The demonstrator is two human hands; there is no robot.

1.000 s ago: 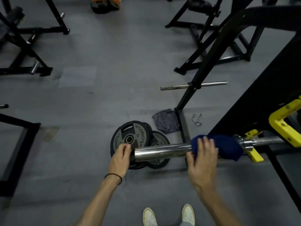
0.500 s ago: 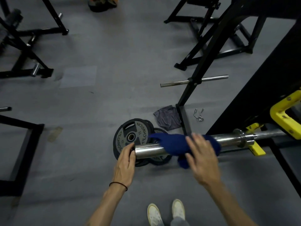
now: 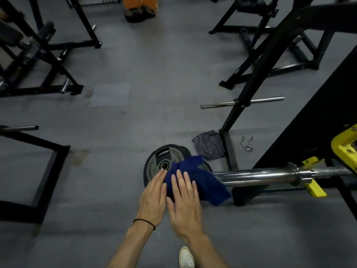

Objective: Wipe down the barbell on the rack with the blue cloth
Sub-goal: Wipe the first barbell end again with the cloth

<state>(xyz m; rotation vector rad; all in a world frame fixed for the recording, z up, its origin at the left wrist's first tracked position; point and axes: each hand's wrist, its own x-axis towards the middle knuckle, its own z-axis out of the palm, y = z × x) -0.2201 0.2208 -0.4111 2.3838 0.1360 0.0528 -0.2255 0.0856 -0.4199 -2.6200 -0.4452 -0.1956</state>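
Rack [image 3: 249, 88]: black steel frame with yellow hooks [image 3: 345, 149]; carries the bar, fixed, no handling needed.
Barbell [image 3: 270, 176]: lies level on the rack, chrome sleeve jutting left toward the person, collar near the hooks. Judged heavy, rigid, slick when polished; likely to roll under a wipe, so steady it at the sleeve end, not the shaft.
Weight plates [image 3: 154, 167]: on the floor under the sleeve tip, marked 15; not part of the job.
Blue cloth [image 3: 204, 182]: draped over the sleeve's free end, one corner hanging loose below. Soft, light, bunches easily; best wrapped right round the sleeve.
Right hand [image 3: 183, 198]: fingers straight, pressing the cloth flat, not clenched.
Left hand [image 3: 154, 196]: fingers straight, just beside the right, touching the cloth edge.
Grey rag [image 3: 208, 146]: crumpled at the rack foot.
Spring clip [image 3: 246, 144]: on the floor nearby.
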